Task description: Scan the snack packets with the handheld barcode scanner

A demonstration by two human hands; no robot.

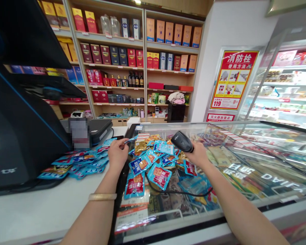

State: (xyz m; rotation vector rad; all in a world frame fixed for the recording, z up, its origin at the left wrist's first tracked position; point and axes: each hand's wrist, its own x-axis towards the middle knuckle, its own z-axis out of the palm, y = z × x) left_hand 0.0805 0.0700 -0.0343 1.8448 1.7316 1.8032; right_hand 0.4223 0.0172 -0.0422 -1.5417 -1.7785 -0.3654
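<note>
My right hand (199,153) grips a black barcode scanner (182,141), its head aimed left over a heap of small blue snack packets (153,163) lying on the glass lid of a chest freezer (244,160). The scanner's black cable (173,191) trails across the glass. My left hand (118,152) pinches one thin blue packet (131,140) by its edge, held just in front of the scanner. A gold bracelet sits on my left wrist. A second spread of blue packets (76,164) lies on the white counter (40,211) to the left.
A black point-of-sale terminal (17,112) with screens stands at the left on the counter. Behind it lies a dark cash drawer or printer (99,129). Shelves of boxed bottles (132,54) fill the back wall. An open refrigerated case (288,85) stands at the right.
</note>
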